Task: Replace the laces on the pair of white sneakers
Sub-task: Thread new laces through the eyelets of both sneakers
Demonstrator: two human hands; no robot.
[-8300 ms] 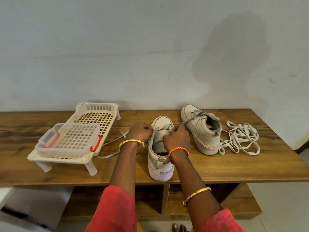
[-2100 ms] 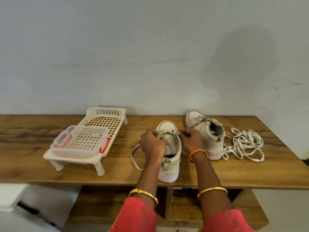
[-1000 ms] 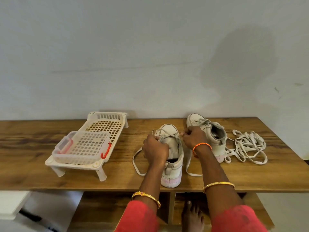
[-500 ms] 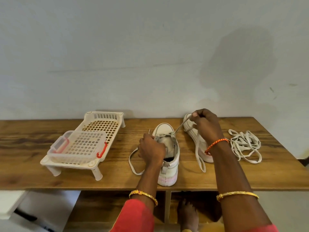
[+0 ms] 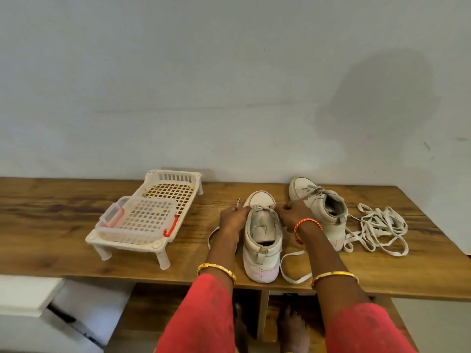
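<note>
A white sneaker (image 5: 262,240) stands in the middle of the wooden bench (image 5: 51,225), toe toward the wall. My left hand (image 5: 233,220) pinches its lace at the left eyelets, and the lace tip sticks up above the fingers. My right hand (image 5: 293,216) pinches the lace at the right eyelets. Loose lace (image 5: 293,270) trails on the bench on both sides of the shoe. The second sneaker (image 5: 321,210) stands to the right, laced. A pile of loose white laces (image 5: 379,228) lies further right.
A white plastic rack (image 5: 173,189) with a clear red-handled basket (image 5: 137,220) on it stands at the left. The wall runs behind the bench. Below the front edge are a lower shelf and my bare feet.
My right hand, which had pulled the lace up and out to the right, has come back down to the sneaker's right eyelets. The slack now lies looped by the heel.
</note>
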